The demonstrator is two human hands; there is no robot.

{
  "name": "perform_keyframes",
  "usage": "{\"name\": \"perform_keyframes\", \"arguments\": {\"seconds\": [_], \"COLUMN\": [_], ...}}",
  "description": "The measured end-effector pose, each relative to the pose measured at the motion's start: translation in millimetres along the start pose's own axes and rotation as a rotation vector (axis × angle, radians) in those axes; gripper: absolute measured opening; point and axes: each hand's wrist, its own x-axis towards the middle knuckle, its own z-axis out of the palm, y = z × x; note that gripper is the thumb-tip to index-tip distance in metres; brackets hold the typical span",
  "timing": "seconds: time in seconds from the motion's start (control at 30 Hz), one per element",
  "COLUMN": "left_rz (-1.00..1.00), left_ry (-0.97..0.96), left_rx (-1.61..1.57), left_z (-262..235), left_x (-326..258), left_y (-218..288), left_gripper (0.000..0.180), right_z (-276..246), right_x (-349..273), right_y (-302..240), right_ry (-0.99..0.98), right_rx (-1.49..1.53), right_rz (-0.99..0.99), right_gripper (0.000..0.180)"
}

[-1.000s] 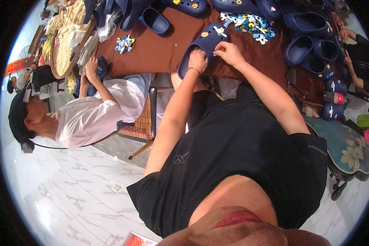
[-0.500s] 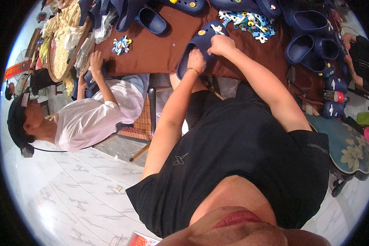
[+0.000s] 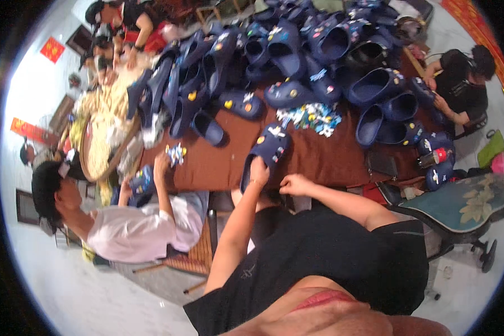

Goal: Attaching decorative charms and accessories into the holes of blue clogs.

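Note:
A dark blue clog (image 3: 270, 147) lies at the near edge of the brown-covered table (image 3: 207, 163), with small colourful shoe charms on its toe. My left hand (image 3: 258, 170) reaches into the clog's foot opening and grips it; its fingertips are hidden inside. Just right of the clog and apart from it, my right hand (image 3: 295, 184) is closed with curled fingers over the table edge. Whatever it may hold is too small to make out. Beyond the clog lies a pile of white, blue and yellow charms (image 3: 313, 119).
A heap of dark blue clogs (image 3: 283, 53) covers the far side. At the left, a person in a white shirt (image 3: 134, 234) holds a clog and reaches to a small charm pile (image 3: 176, 154). Another person (image 3: 466, 84) works at the right, beyond a green chair (image 3: 459, 203).
My right hand has come off the clog's toe and moved back toward me. My left hand stays in the clog. The view has tilted up, and the left co-worker's hand has reached the small charm pile.

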Motion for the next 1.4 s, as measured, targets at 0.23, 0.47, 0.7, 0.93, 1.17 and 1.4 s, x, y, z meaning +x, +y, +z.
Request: {"name": "perform_keyframes", "arguments": {"seconds": [0.23,0.47,0.7,0.93,1.17,1.4], "left_rz": [0.254,0.571,0.364,0.075,-0.094,-0.054], "left_ry": [0.107,0.085,0.059,0.021,0.017,0.222], "left_rx": [-0.225,-0.254,-0.183,-0.101,-0.067,-0.012], "left_z": [-11.4,-63.5,-46.7,-24.3,-27.3,-28.1], "left_x": [40.5,52.2,13.7,-11.6,-34.1,-22.7], "left_y": [102.6,207.4,144.2,69.4,29.0,8.0], "left_gripper": [0.046,0.048,0.048,0.045,0.041,0.033], "right_z": [-20.4,-138.3,-342.3,-400.2,-366.2,-318.8], "right_x": [-15.9,1.9,13.8,7.3,-3.8,8.5], "right_y": [-30.9,8.2,12.7,58.3,6.0,38.4], "right_ry": [0.136,0.939,1.057,1.077,1.04,0.945], "right_rx": [0.411,0.365,0.524,0.85,0.866,0.787], "right_rz": [0.082,-0.236,0.154,0.193,0.1,0.025], "right_gripper": [0.08,0.056,0.031,0.029,0.044,0.024]}}
